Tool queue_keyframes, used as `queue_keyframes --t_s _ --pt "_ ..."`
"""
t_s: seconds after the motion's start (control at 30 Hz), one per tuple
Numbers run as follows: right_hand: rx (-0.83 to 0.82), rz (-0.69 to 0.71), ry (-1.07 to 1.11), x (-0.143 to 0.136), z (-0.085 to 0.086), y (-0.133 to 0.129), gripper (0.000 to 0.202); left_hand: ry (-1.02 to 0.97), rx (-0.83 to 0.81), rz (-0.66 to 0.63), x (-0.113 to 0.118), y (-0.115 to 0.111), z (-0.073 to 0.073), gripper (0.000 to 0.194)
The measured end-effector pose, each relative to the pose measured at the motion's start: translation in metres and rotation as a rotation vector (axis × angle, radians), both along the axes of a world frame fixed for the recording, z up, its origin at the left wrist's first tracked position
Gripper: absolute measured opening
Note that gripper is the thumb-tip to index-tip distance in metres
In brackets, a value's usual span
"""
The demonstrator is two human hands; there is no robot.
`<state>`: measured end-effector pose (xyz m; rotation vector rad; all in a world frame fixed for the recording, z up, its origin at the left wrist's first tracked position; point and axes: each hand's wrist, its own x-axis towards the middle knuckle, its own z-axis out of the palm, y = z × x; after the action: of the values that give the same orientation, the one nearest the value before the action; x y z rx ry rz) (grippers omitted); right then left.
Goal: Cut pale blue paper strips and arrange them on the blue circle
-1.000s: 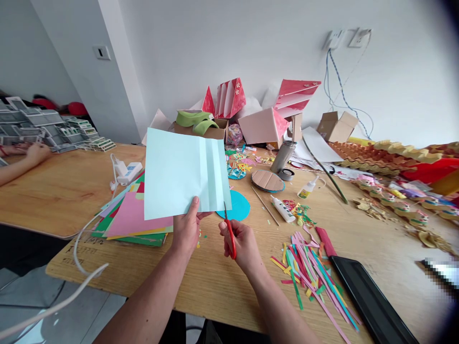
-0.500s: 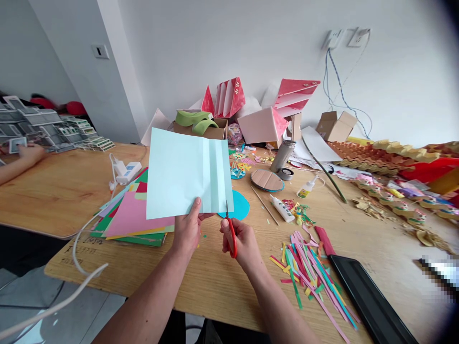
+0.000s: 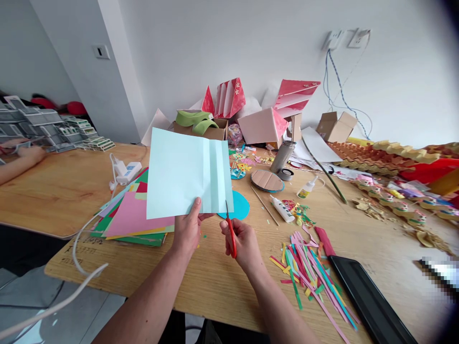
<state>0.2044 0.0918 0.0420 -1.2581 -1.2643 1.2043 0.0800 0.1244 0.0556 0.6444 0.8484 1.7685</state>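
Note:
My left hand [image 3: 189, 228] pinches the lower edge of a pale blue sheet of paper [image 3: 177, 174], thumb in front and fingers behind. The sheet stands up before me, with upright fold lines near its right side. In my right hand [image 3: 244, 241] is a pair of red-handled scissors [image 3: 232, 238], its blades at the sheet's bottom edge close to the right corner. Behind that corner a bright blue paper circle [image 3: 239, 205] lies on the table, partly hidden by the sheet. Coloured paper sheets [image 3: 134, 217] are stacked left of my left hand.
Cut paper strips [image 3: 311, 272] and a black tablet [image 3: 369, 291] lie at the right. Beyond them are a white glue bottle [image 3: 282, 209], a cardboard disc [image 3: 267, 180] and a metal flask [image 3: 283, 156]. A white cable [image 3: 77, 243] crosses the left edge. Another person's hand [image 3: 32, 154] is far left.
The scissors' handles have come closer together in my right hand. The sheet and my left hand stay in place. At far left, the other person's hands have shifted.

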Motion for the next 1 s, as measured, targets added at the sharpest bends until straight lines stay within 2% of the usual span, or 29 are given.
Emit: queue_keyframes --t_s 0.33,1.0 --pt "0.018 0.034 -0.046 0.002 -0.0033 -0.0006 0.052 -0.008 -0.001 -0.019 0.0002 0.0002 0.0004 0.049" --pt "-0.007 0.059 -0.002 0.0023 0.002 -0.0025 0.053 -0.005 0.004 -0.045 0.0012 -0.0008 0.0024 0.049"
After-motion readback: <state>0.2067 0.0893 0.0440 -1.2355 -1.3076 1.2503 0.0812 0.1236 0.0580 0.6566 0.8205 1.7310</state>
